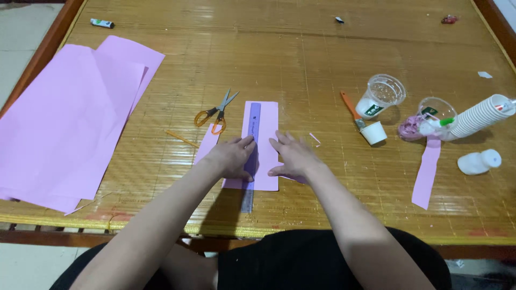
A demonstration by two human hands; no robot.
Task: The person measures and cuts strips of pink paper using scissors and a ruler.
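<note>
Big bamboo-mat desk [301, 48] fills the view, and a stack of large pink sheets [64, 118] sprawls at the left. Dead centre — a pink paper strip [267, 115] lies flat, with a purple ruler [252, 121] running lengthwise along it. Left hand [232, 157] is spread flat, pressing down on the ruler, gripping nothing. Right hand [293, 154] lies open, palm down on the paper just beside it. Orange-handled scissors [216, 114] rest just left of the strip. Off right — a stack of white paper cups [481, 115] on its side.
</note>
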